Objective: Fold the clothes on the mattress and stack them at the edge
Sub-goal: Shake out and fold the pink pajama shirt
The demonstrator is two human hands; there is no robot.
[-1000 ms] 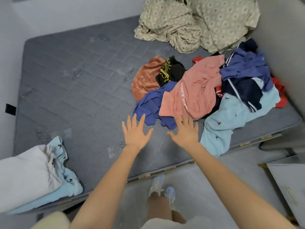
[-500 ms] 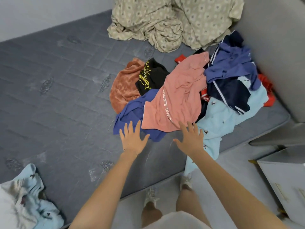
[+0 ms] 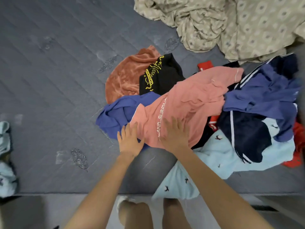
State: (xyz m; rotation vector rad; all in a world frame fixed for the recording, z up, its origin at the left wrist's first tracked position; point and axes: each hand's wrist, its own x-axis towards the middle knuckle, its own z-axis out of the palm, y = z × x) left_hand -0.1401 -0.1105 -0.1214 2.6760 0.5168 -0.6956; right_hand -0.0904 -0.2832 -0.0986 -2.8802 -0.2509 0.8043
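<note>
- Head view: at 6 o'clock, nearest of all, two bare legs (image 3: 137, 215) are seen standing on a grey floor (image 3: 33, 212) against the near edge of the mattress (image 3: 49, 80).
- At 9 o'clock, cut off by the picture's edge, a pale blue bundle (image 3: 5, 162) is seen on the mattress, well apart from the main pile.
- At 5 o'clock a pale blue garment (image 3: 219, 156) with small dark bird prints is spread out, one end hanging over the mattress's near edge.
- Just below the middle, the left hand (image 3: 128, 142) is held flat with its fingers straight and spread, nothing being grasped. Its fingertips are placed where the pink shirt (image 3: 189, 103) meets the blue shirt (image 3: 118, 113).
- At 3 o'clock from it, the right hand (image 3: 175, 138) is laid flat over the pink shirt's near part beside white lettering, fingers straight and together. Nothing is gripped, and whether the cloth is pressed cannot be told through the blur.
- The pink shirt is draped on top at the middle of the pile, with the blue shirt tucked under it at 9 o'clock.
- At 3 o'clock a navy garment (image 3: 247, 133) with white stripes is crumpled under a purple-blue garment (image 3: 264, 93).
- At 11 o'clock of the pink shirt a rust velvet garment (image 3: 125, 76) is partly covered by a black garment (image 3: 165, 75) with yellow print.
- A red scrap (image 3: 204, 66) is seen just behind.
- At 1 o'clock, farthest, a beige patterned sheet (image 3: 231, 25) is bunched up.
</note>
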